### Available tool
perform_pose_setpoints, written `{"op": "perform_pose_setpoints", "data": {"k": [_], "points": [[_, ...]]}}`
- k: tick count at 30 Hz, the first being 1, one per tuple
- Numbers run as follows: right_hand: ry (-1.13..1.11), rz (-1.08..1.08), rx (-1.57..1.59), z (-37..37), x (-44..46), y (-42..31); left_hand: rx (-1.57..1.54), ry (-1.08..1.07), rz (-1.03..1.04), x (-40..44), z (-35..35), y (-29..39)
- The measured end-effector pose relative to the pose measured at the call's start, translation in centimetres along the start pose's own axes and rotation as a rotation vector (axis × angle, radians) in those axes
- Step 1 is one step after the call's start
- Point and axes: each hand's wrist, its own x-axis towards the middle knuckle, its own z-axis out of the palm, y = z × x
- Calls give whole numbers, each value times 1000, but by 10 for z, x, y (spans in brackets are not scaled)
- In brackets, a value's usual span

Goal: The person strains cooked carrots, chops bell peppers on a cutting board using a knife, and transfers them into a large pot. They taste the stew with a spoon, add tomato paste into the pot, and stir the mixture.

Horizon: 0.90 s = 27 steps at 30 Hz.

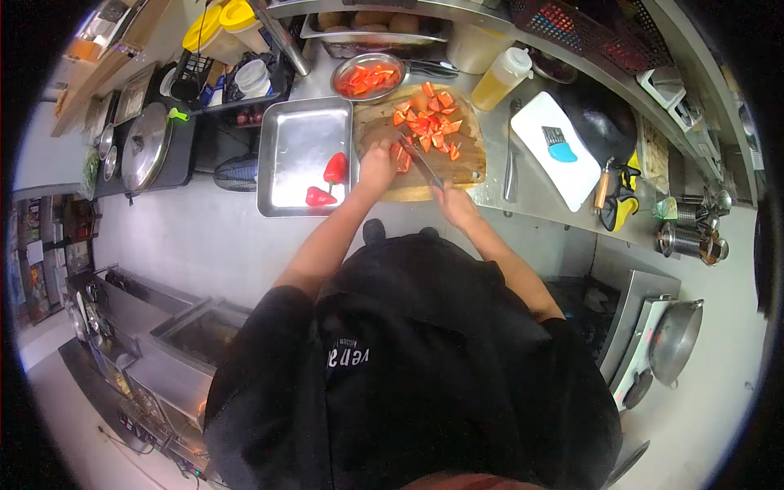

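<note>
My right hand grips the handle of a kitchen knife, its blade slanting up and left over a wooden cutting board. With closed fingers, my left hand holds a piece of red pepper on the board, right beside the blade. Chopped red pepper pieces lie in a loose pile farther back on the board. Left of the board is a metal tray containing a red pepper and another red pepper. Behind the board, a metal bowl holds cut red pepper.
To the right stand a squeeze bottle of yellow liquid and a white board bearing a blue-handled tool. A second knife lies between the boards. A shelf overhangs the counter's back; a lidded pan sits far left.
</note>
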Motion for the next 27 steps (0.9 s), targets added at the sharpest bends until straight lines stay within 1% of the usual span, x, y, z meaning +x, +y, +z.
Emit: {"op": "perform_pose_setpoints", "data": {"k": [2,4,7,12,15,20,23,25,27], "points": [[34,-4,14,-3,-1,-4,-36,39,-14,2,3,-4],[59,0,30,-7,-7,-9,-124,80,-187,0,8,-6],[64,54,50,-26,-22,-26,-194,87,-240,1,10,-5],[-2,0,60,-25,-36,-40,-228,59,-287,4,16,-10],[-50,45,51,-17,-35,-40,-267,51,-301,6,26,-20],[-56,46,42,-11,-34,-39,-244,49,-306,2,18,-13],[-36,26,28,-6,-32,-38,-209,46,-273,3,9,-3],[-22,9,18,2,-28,-35,-206,44,-308,3,9,-1],[-3,55,27,16,-19,-29,-226,56,-308,4,16,-10]]}}
